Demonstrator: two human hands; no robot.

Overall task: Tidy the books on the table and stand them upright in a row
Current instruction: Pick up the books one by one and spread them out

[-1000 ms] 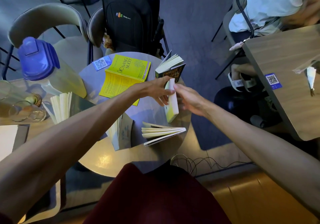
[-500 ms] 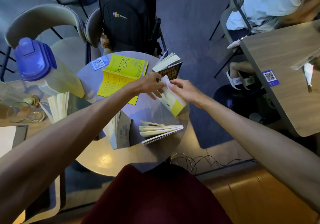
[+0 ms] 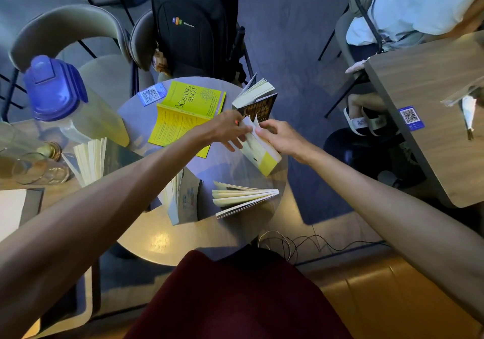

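A white and yellow book (image 3: 262,152) lies tilted near the right rim of the round table (image 3: 157,236), pages fanned at its top. My left hand (image 3: 227,129) and my right hand (image 3: 277,137) both grip it at the top end. Behind it a dark book (image 3: 258,102) stands open. A yellow book (image 3: 188,113) lies open, cover up, at the back. A pale book (image 3: 183,197) stands in the middle and an open book (image 3: 243,197) lies beside it. Another fanned book (image 3: 91,157) stands at the left.
A clear bottle with a blue lid (image 3: 60,102) and glasses (image 3: 36,171) stand at the left. A black backpack (image 3: 193,24) sits on a chair behind the table. A person sits at the wooden table (image 3: 429,118) on the right. Cables (image 3: 290,244) lie on the floor.
The white and yellow book went from standing upright on its edge to lying tilted with pages fanned. Both hands shifted to its top end.
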